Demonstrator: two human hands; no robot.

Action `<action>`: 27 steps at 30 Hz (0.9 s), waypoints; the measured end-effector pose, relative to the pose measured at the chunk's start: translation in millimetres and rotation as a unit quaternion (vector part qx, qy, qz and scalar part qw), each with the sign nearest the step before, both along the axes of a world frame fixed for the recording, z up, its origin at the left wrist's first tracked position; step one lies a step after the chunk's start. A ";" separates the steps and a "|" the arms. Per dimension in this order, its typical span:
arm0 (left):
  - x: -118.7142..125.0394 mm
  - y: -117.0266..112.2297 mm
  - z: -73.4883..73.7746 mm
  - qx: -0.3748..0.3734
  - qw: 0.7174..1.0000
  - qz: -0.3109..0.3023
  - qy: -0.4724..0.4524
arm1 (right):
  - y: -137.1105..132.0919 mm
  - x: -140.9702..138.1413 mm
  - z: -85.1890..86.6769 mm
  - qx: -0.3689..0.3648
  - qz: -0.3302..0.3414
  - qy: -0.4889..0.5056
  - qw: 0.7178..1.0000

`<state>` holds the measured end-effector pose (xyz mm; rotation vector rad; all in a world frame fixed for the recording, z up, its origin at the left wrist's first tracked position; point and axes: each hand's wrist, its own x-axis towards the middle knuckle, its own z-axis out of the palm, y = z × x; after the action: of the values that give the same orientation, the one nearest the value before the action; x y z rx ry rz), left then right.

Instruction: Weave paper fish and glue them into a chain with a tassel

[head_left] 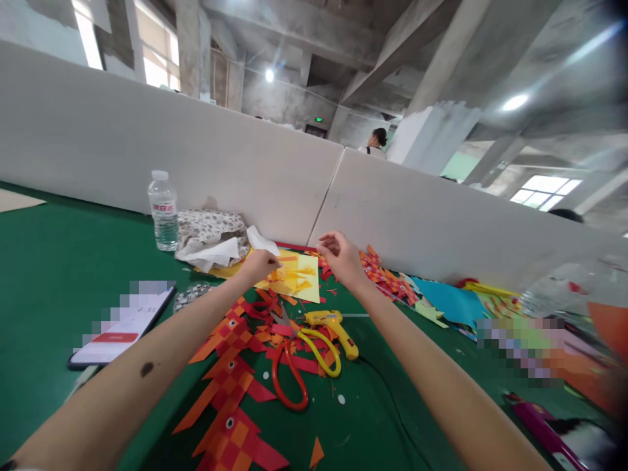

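My left hand [262, 265] reaches over yellow paper [309, 261] with its fingers pressed together. Whatever is between those fingertips is too small to make out. Loosely curled, my right hand [338, 255] hovers to the right of the paper, a gap between thumb and fingers and nothing visible in it. Below the hands lie scissors [289, 379] with one red and one yellow handle, and a yellow hot glue gun [338, 327] with a black cord. Woven red and orange paper fish [230, 376] run down beside my left forearm, among red and orange paper scraps [267, 337].
A water bottle [164, 219] and a patterned cloth bundle [210, 235] stand by the white partition [245, 170]. A phone [118, 333] lies at left. More woven paper fish [385, 278], blue paper [446, 297] and a purple object [544, 425] are at right.
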<state>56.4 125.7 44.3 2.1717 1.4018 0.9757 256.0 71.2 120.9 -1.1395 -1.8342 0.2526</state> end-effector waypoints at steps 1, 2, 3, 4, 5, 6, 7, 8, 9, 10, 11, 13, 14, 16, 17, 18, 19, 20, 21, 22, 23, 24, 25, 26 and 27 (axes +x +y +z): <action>-2.9 6.0 0.8 -0.002 1.000 0.017 -0.006 | -4.7 8.3 1.4 -0.003 -0.009 0.015 1.000; -5.4 12.1 2.4 -0.006 0.999 0.038 -0.013 | -9.9 15.8 2.2 -0.010 -0.014 0.026 1.000; -7.1 18.0 4.7 -0.009 0.998 0.055 -0.020 | -15.4 22.0 2.7 -0.020 -0.015 0.034 0.999; -8.0 23.1 7.3 -0.013 0.997 0.071 -0.027 | -20.9 26.7 2.7 -0.031 -0.013 0.038 0.999; -8.2 27.2 10.2 -0.015 0.996 0.083 -0.032 | -26.3 29.5 2.5 -0.043 -0.010 0.042 0.998; -7.7 30.0 13.0 -0.015 0.995 0.090 -0.035 | -31.4 30.5 2.1 -0.054 -0.005 0.045 0.998; -6.9 31.1 15.5 -0.015 0.995 0.095 -0.036 | -36.1 29.8 1.6 -0.065 0.002 0.048 0.997; -6.2 30.8 17.8 -0.016 0.994 0.098 -0.035 | -40.1 27.7 0.9 -0.074 0.011 0.052 0.996; -5.7 29.3 19.8 -0.016 0.995 0.097 -0.032 | -43.6 24.4 0.2 -0.081 0.022 0.057 0.995; -5.8 27.0 21.7 -0.017 0.995 0.094 -0.028 | -46.6 20.3 -0.7 -0.088 0.034 0.061 0.994; -6.8 24.2 23.4 -0.016 0.996 0.089 -0.023 | -49.1 15.8 -1.8 -0.093 0.046 0.066 0.992; -11.3 19.4 27.2 -0.006 0.997 0.073 -0.009 | -53.8 6.5 -4.5 -0.102 0.066 0.079 0.989; -14.7 17.7 29.3 0.002 0.998 0.064 -0.001 | -56.3 2.1 -5.9 -0.110 0.074 0.084 0.988; -22.8 15.5 34.2 0.017 0.999 0.048 0.014 | -62.5 -5.2 -8.8 -0.133 0.087 0.083 0.984; -26.7 14.0 36.8 0.021 0.999 0.040 0.020 | -66.2 -8.0 -10.0 -0.145 0.092 0.076 0.982; -30.1 11.4 39.4 0.022 0.999 0.031 0.024 | -70.3 -10.4 -11.0 -0.155 0.095 0.067 0.981; -32.7 7.0 41.9 0.022 0.999 0.019 0.027 | -74.6 -12.3 -11.8 -0.160 0.097 0.061 0.980; -34.3 0.2 44.1 0.020 0.999 0.006 0.029 | -78.9 -13.9 -12.6 -0.162 0.096 0.061 0.980; -34.9 -9.5 45.9 0.019 0.999 -0.012 0.028 | -83.1 -15.3 -13.3 -0.161 0.094 0.067 0.980; -34.7 -21.8 47.4 0.018 0.999 -0.031 0.028 | -87.1 -16.6 -14.1 -0.160 0.093 0.079 0.980; -34.0 -36.6 48.4 0.015 0.998 -0.057 0.026 | -90.9 -18.0 -14.9 -0.161 0.094 0.093 0.978; -33.0 -53.0 49.0 0.016 0.995 -0.093 0.010 | -94.5 -19.5 -15.8 -0.165 0.098 0.106 0.976; -32.1 -70.0 49.2 0.013 0.991 -0.131 0.001 | -98.0 -21.1 -16.6 -0.171 0.102 0.115 0.973; -31.7 -86.6 49.3 0.006 0.986 -0.165 -0.006 | -101.3 -22.8 -17.2 -0.180 0.107 0.122 0.970; -31.8 -101.9 49.3 0.001 0.981 -0.192 -0.012 | -104.5 -24.6 -17.5 -0.190 0.111 0.127 0.967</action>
<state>24.6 23.8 93.6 2.3043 0.9169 0.8533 231.4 -33.3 103.5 -1.0942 -1.7231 0.8712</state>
